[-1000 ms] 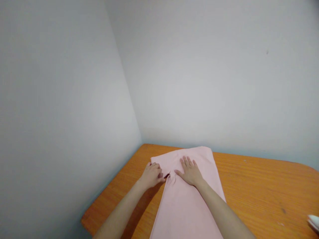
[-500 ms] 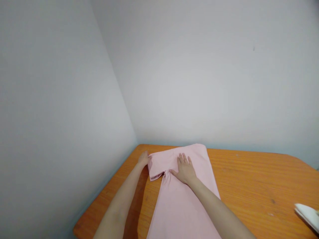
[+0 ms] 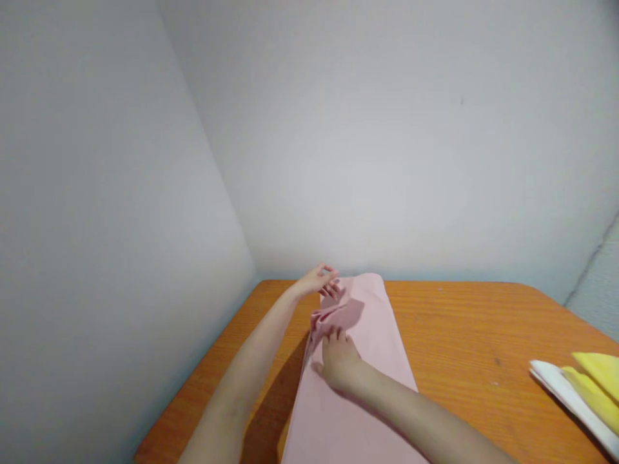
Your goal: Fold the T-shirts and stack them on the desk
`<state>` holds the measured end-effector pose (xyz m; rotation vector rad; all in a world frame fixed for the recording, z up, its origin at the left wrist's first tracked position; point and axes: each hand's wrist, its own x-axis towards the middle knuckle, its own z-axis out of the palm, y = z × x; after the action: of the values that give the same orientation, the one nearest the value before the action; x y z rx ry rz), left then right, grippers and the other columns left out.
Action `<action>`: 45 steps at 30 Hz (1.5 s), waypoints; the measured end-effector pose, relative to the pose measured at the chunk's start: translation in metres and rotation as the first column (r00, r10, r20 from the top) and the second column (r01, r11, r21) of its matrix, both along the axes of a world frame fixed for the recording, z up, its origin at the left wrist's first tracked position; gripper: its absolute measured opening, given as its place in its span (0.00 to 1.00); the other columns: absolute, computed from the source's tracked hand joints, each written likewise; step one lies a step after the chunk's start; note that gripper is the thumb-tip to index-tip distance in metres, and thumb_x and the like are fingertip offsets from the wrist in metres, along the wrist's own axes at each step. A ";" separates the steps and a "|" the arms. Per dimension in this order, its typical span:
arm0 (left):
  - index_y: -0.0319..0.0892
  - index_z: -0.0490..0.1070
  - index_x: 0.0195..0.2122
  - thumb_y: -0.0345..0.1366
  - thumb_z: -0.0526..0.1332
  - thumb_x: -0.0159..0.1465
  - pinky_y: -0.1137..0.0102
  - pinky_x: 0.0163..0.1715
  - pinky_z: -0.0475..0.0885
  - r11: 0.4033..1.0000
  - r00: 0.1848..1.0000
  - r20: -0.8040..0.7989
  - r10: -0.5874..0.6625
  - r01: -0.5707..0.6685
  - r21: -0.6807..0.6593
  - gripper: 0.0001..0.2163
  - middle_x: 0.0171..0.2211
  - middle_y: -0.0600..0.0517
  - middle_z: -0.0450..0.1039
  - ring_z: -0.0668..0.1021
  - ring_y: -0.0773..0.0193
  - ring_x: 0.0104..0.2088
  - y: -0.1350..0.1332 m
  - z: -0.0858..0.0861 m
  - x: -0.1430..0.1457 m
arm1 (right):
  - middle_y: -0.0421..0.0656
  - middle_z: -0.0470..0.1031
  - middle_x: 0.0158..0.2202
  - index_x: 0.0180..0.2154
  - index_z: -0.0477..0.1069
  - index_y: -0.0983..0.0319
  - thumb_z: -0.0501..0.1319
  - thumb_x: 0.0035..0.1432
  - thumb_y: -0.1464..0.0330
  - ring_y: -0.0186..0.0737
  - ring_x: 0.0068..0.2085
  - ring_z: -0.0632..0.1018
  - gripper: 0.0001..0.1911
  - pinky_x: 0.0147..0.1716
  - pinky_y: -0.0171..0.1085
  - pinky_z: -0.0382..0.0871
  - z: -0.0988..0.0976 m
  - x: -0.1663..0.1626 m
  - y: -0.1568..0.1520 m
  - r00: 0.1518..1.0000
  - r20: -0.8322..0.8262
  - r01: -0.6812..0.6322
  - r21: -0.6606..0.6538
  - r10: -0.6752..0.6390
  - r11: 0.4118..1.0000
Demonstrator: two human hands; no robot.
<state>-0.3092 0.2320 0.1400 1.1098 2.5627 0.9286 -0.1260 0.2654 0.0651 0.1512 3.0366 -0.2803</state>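
A pale pink garment (image 3: 367, 341) lies lengthwise on the orange wooden table (image 3: 459, 328), running from the near edge to the far wall. My left hand (image 3: 319, 281) is raised at the garment's far left corner and grips a flap of pink cloth, folded over toward the middle. My right hand (image 3: 338, 361) rests palm down on the garment just below that flap, pinning the cloth where it bunches.
Grey walls meet in a corner just beyond the table's far left end. At the right edge lies a stack of folded white cloth (image 3: 565, 390) with yellow cloth (image 3: 597, 380) on top. Bare tabletop stretches between the garment and that stack.
My left hand has lifted the garment's left flap and swung it rightward over the body. My right hand has slid nearer along the cloth. The view has panned right, revealing the yellow cloth.
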 end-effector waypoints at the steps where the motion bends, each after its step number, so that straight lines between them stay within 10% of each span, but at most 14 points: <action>1: 0.37 0.65 0.49 0.45 0.49 0.71 0.71 0.36 0.73 0.997 0.997 0.018 -0.073 0.073 -0.002 0.17 0.34 0.47 0.78 0.80 0.65 0.32 -0.001 -0.003 0.008 | 0.64 0.55 0.64 0.63 0.61 0.71 0.59 0.57 0.51 0.66 0.62 0.61 0.41 0.55 0.56 0.60 0.009 0.021 -0.007 0.995 0.039 -0.093 -0.039 0.095 0.995; 6: 0.37 0.71 0.48 0.38 0.53 0.68 0.64 0.51 0.70 0.977 0.975 -0.053 -0.214 0.213 -0.020 0.14 0.50 0.42 0.75 0.76 0.58 0.50 -0.047 -0.043 0.041 | 0.53 0.63 0.61 0.62 0.64 0.58 0.58 0.57 0.47 0.60 0.59 0.66 0.36 0.54 0.52 0.64 0.043 0.106 -0.009 0.910 0.003 -0.399 -0.264 0.414 0.878; 14: 0.41 0.60 0.63 0.32 0.50 0.67 0.60 0.67 0.50 0.939 0.923 -0.195 -0.332 0.303 -0.162 0.22 0.67 0.46 0.52 0.55 0.60 0.67 -0.086 -0.105 0.079 | 0.57 0.66 0.58 0.61 0.63 0.69 0.47 0.68 0.57 0.55 0.59 0.66 0.29 0.58 0.47 0.58 0.017 0.024 0.075 0.965 -0.261 0.001 -0.129 -0.035 0.992; 21: 0.43 0.51 0.67 0.37 0.47 0.69 0.57 0.67 0.47 0.932 0.887 -0.349 -0.302 0.197 -0.304 0.25 0.69 0.49 0.46 0.51 0.61 0.69 -0.093 -0.112 0.087 | 0.49 0.38 0.70 0.68 0.51 0.60 0.45 0.63 0.42 0.63 0.68 0.39 0.41 0.63 0.60 0.31 -0.068 -0.007 0.112 0.960 -0.224 0.181 0.030 -0.170 0.983; 30: 0.41 0.53 0.67 0.40 0.49 0.69 0.49 0.66 0.38 0.931 0.879 -0.440 -0.183 0.011 -0.366 0.25 0.69 0.45 0.46 0.47 0.53 0.69 -0.067 -0.093 0.086 | 0.51 0.39 0.70 0.68 0.48 0.67 0.44 0.67 0.51 0.53 0.69 0.41 0.36 0.65 0.54 0.35 -0.037 -0.021 0.125 0.970 -0.235 0.072 0.070 -0.054 0.995; 34: 0.43 0.47 0.68 0.38 0.50 0.69 0.52 0.67 0.42 0.973 0.859 -0.495 -0.132 0.016 -0.231 0.27 0.70 0.46 0.42 0.46 0.55 0.69 -0.132 -0.071 0.137 | 0.54 0.45 0.69 0.66 0.53 0.68 0.51 0.65 0.55 0.55 0.68 0.45 0.35 0.65 0.54 0.41 -0.025 0.060 0.109 0.927 -0.372 -0.021 0.042 0.035 0.999; 37: 0.42 0.56 0.64 0.39 0.50 0.70 0.57 0.63 0.57 0.989 0.876 -0.462 0.137 -0.093 0.117 0.21 0.64 0.43 0.59 0.61 0.56 0.64 -0.208 -0.076 0.208 | 0.53 0.59 0.63 0.60 0.62 0.63 0.50 0.66 0.57 0.52 0.62 0.63 0.27 0.60 0.49 0.58 -0.009 0.160 0.099 0.905 -0.422 -0.025 -0.163 -0.047 0.986; 40: 0.44 0.71 0.42 0.40 0.53 0.69 0.64 0.49 0.70 0.839 0.852 -0.237 0.466 -0.341 0.424 0.10 0.42 0.48 0.74 0.76 0.58 0.46 -0.270 -0.106 0.283 | 0.47 0.76 0.42 0.44 0.72 0.60 0.48 0.68 0.54 0.45 0.42 0.77 0.21 0.42 0.41 0.71 -0.005 0.259 0.093 0.952 -0.214 0.116 -0.410 -0.219 0.905; 45: 0.43 0.73 0.39 0.56 0.59 0.61 0.66 0.37 0.73 0.657 0.732 0.400 0.552 -0.677 0.332 0.20 0.37 0.47 0.76 0.78 0.54 0.40 -0.275 -0.155 0.354 | 0.41 0.72 0.25 0.28 0.69 0.59 0.48 0.67 0.52 0.39 0.27 0.73 0.24 0.27 0.36 0.67 -0.037 0.353 0.074 0.951 0.079 0.287 -0.589 -0.299 0.756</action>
<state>0.0453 -0.0434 -0.0153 0.0747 2.5653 1.7802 0.2272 0.3398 0.0278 0.5752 2.7547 -1.2433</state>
